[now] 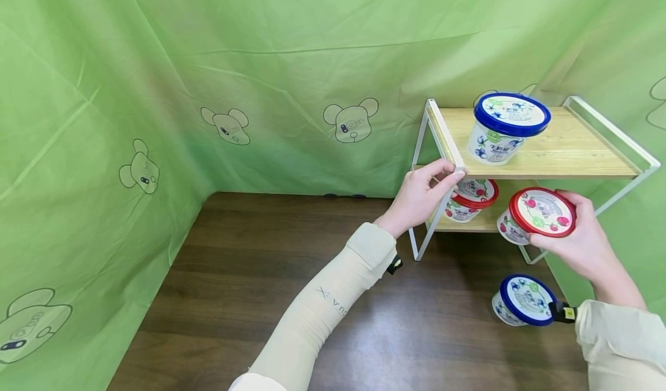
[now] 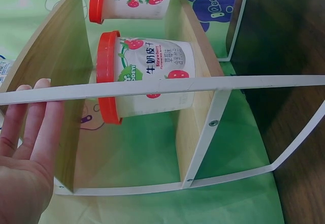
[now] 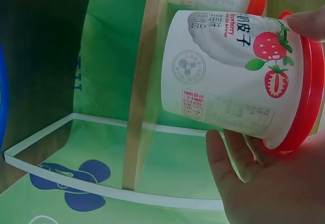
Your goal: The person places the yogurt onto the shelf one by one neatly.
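My right hand [image 1: 585, 246] grips a strawberry yogurt tub [image 1: 543, 213] with a red lid, by the lid side, thumb opposite the fingers. The tub is tilted in front of the lower board of a two-tier shelf rack [image 1: 583, 142]. In the right wrist view the printed side of this tub [image 3: 218, 76] faces the camera. With fingers and thumb, my left hand [image 1: 418, 197] holds the white metal frame [image 2: 152, 86] at the rack's front left corner. Just behind that frame, another red-lidded tub [image 1: 463, 210] stands on the lower board, partly hidden.
A blue-lidded blueberry tub [image 1: 496, 145] stands on the top board. Another blue-lidded tub [image 1: 526, 301] is on the dark wooden surface [image 1: 250, 287], below my right hand. Green cloth [image 1: 291, 78] with bear heads hangs behind and on both sides.
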Demonstrator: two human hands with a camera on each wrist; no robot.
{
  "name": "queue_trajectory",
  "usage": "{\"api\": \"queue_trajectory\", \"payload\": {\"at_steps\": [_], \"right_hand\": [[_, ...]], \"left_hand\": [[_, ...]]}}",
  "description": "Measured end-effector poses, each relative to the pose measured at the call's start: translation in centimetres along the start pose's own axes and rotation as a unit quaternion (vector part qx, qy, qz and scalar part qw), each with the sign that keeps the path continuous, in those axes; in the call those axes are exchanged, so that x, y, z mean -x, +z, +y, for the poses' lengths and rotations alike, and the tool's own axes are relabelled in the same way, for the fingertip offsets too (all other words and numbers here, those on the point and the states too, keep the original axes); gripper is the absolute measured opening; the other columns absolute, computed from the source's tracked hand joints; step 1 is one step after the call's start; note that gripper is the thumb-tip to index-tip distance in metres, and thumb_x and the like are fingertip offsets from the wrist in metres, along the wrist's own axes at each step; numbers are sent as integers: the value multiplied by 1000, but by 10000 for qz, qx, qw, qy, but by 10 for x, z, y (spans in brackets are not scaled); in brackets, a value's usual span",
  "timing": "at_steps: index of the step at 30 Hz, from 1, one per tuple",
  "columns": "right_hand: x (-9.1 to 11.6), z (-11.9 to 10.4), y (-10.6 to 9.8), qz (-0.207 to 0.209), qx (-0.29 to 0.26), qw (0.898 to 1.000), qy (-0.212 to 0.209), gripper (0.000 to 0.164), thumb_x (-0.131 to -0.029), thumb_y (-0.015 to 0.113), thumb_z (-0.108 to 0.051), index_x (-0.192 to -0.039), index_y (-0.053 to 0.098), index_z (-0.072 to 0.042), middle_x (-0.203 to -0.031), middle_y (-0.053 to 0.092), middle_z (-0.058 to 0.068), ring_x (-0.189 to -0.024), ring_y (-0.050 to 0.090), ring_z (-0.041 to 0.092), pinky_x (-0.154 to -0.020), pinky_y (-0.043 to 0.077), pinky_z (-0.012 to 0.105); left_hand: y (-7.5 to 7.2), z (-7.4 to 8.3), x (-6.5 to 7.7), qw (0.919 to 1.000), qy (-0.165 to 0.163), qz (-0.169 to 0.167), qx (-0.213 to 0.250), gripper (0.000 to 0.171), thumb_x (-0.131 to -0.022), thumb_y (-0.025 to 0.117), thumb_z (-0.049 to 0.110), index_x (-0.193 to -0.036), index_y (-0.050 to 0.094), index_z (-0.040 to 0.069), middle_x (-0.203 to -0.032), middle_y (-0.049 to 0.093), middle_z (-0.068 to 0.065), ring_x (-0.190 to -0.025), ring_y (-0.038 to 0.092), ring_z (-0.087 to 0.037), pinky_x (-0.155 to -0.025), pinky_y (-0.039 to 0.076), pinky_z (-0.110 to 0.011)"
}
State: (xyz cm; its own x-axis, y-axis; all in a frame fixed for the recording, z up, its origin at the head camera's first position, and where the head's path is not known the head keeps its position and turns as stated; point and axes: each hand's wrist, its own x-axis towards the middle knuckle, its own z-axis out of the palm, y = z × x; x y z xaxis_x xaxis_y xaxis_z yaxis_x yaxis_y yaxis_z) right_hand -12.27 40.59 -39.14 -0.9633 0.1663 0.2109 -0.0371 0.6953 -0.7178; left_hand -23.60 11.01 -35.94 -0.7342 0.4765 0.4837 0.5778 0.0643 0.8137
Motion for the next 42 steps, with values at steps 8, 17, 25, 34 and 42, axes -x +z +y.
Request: {"api": "queue_trajectory", "payload": {"at_steps": [8, 17, 25, 34, 42], "right_hand": [[-8, 4, -2, 6, -62, 10000, -6, 99, -82, 85, -9, -153, 18, 1, -132, 35, 18, -104, 37, 1, -75, 33, 2], [-18, 1, -5, -60, -467, 9979, -439, 91, -81, 81, 5, -152, 26, -9, -126, 38, -14, -107, 42, -3, -82, 36, 4], [-25, -1, -8, -181, -225, 9991, -308, 96, -84, 83, -1, -156, 21, -17, -132, 36, -6, -109, 38, 1, -83, 34, 1], [-35, -4, -11, -199, -221, 9984, -481, 95, -80, 84, 2, -153, 27, -20, -130, 40, -3, -110, 41, 0, -88, 32, 1], [-42, -3, -14, -342, -50, 9987, -373, 103, -82, 84, -1, -159, 16, -6, -138, 35, 19, -113, 38, 2, -87, 30, -1]], "left_hand": [[1, 0, 0, 10000, -43, -37, 11, 13, -105, 60, 26, -104, 65, 14, -90, 71, -3, -75, 65, -9, -71, 49, -17], [1, 0, 0, 10000, -82, -35, 2, 12, -105, 60, 26, -104, 65, 15, -91, 71, -3, -75, 65, -9, -71, 49, -17], [1, 0, 0, 10000, -78, -49, 7, 12, -105, 60, 26, -104, 65, 15, -90, 71, -3, -75, 66, -9, -71, 49, -17], [1, 0, 0, 10000, -67, -2, -23, 12, -105, 60, 26, -104, 65, 15, -90, 70, -3, -74, 64, -8, -71, 49, -17], [1, -2, 0, 10000, -65, 21, -36, 12, -105, 60, 26, -105, 66, 14, -91, 71, -2, -73, 64, -6, -71, 49, -17]]}}
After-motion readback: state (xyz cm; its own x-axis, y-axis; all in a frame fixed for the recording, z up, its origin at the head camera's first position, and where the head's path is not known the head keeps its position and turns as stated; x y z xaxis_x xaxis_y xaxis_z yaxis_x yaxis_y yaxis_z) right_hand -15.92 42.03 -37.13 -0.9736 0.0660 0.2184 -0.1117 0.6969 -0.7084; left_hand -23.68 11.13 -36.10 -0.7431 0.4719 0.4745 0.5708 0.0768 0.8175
